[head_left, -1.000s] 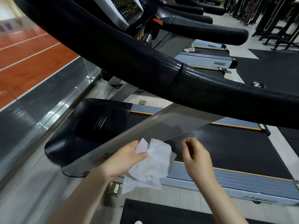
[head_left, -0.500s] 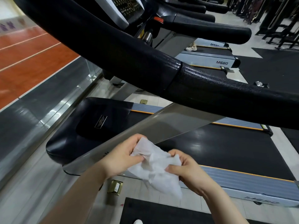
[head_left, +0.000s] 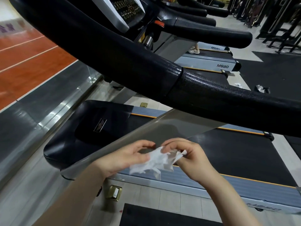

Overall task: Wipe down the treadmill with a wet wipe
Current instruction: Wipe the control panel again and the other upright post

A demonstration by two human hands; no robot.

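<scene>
Head view puts both your hands low in the frame, around 6 o'clock, working a crumpled white wipe [head_left: 154, 162] between them. Your left hand [head_left: 125, 157] has the wipe's left part under its thumb and curled fingers, palm turned inward. Your right hand [head_left: 190, 160] pinches the wipe's upper right edge with bent fingertips, so the sheet hangs bunched and twisted between the two grips, touching nothing else. Behind the wipe runs the treadmill's grey upright [head_left: 146, 136], slanting from 7 o'clock up toward 2 o'clock. Its black handrail [head_left: 130, 66] sweeps across the top half, from 10 o'clock down to 3 o'clock, well above your hands. The belt [head_left: 236, 152] lies at 4 o'clock, the black motor cover [head_left: 84, 131] at 9 o'clock, and the console [head_left: 128, 8] sits at 12 o'clock. A brass floor socket [head_left: 114, 192] sits on the tiles just below your left wrist
</scene>
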